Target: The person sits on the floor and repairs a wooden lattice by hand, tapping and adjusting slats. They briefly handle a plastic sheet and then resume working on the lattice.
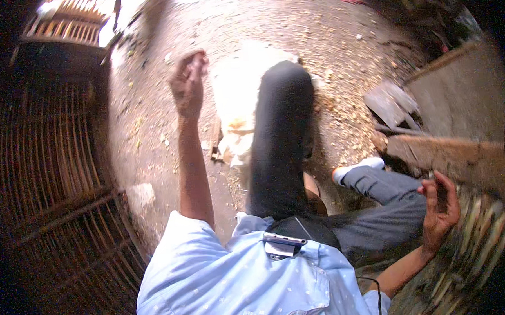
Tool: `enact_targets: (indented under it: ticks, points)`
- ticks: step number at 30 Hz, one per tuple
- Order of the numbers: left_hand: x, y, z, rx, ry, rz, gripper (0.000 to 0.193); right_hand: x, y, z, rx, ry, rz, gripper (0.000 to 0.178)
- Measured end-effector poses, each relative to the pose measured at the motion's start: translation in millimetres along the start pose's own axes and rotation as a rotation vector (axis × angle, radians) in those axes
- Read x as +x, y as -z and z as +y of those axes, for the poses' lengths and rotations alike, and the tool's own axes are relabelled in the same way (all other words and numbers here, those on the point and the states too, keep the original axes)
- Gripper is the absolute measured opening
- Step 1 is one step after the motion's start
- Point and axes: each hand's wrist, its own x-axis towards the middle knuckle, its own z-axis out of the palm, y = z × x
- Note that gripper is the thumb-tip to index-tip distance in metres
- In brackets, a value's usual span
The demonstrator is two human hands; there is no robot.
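Note:
My left hand (pixel 188 86) is raised over the ground left of my knee, smeared by motion. Its fingers are too blurred to tell whether they hold anything. Beside it lies a pale sheet or sack (pixel 232 82), washed out by bright light and partly hidden behind my raised knee. My right hand (pixel 442 217) is at the far right, above my bent leg. Its fingers are curled, with the tips close together as in a pinch. Whatever is between them is too small to make out.
Slatted wooden or bamboo panels (pixel 43 149) stand along the left. Small pale pieces (pixel 340 106) are strewn over the dirt ground. Boards (pixel 458 92) and a grey flat scrap (pixel 390 103) are at the right. A phone-like device (pixel 284 240) rests at my shirt front.

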Motion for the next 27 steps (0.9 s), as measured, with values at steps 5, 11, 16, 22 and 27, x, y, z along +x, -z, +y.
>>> enact_targets:
  ticks: [5, 11, 16, 22, 27]
  points:
    - [-82.3, 102.9, -192.7, 0.544, 0.625, -0.162, 0.069, 68.0, -46.9, -17.8, -0.328, 0.010, -0.265, 0.029]
    - [-144.0, 101.8, -298.3, 0.584, 0.755, -0.001, 0.124, 109.4, -82.1, 16.5, -0.427, -0.138, -0.383, 0.028]
    - [-125.4, 70.4, -297.6, 0.697, 0.940, -0.041, 0.114, 122.0, -103.4, 48.2, -0.314, -0.257, -0.452, 0.029]
    - [-121.2, 60.3, -296.0, 0.617, 0.820, -0.048, 0.063, 133.0, -126.7, 31.7, -0.328, -0.218, -0.584, 0.031]
    - [-82.4, 44.8, -230.4, 0.277, 0.624, -0.214, 0.053, 171.9, -165.6, 35.6, -0.214, -0.132, -0.716, 0.034]
